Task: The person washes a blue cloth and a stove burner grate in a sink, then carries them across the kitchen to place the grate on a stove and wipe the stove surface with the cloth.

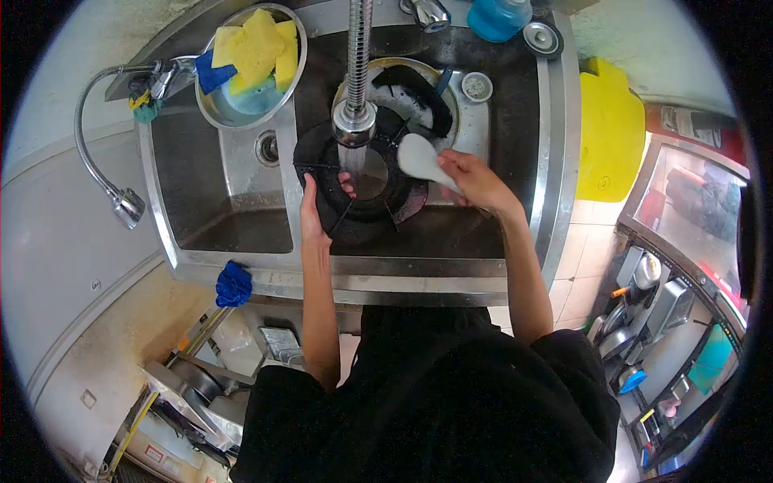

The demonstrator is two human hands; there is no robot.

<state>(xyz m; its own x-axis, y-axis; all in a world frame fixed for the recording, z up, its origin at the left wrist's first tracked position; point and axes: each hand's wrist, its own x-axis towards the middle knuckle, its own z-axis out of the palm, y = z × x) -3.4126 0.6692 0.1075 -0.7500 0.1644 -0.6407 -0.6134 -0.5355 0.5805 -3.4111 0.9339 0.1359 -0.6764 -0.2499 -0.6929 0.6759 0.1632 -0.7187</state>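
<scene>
A black round gas stove grate (326, 197) with ribs and a central hole is held over the right sink basin. My left hand (312, 213) is closed round its left side, with fingertips showing through the hole. Water runs from the faucet head (354, 125) onto the grate. My right hand (475, 183) is closed on the handle of a white paddle-shaped tool (420, 157). The tool's broad head is over the grate's right side, and its underside is hidden. Behind the grate, a round pan (386, 63) holds a wet black piece.
A metal bowl (302, 60) with yellow sponges (256, 50) and a blue cloth stands over the left basin (189, 189). A small white cup (477, 87) sits behind my right hand. Blue liquid bottle (499, 18) and round metal lid (541, 39) are at the back right. Another blue cloth (233, 283) hangs at the front edge.
</scene>
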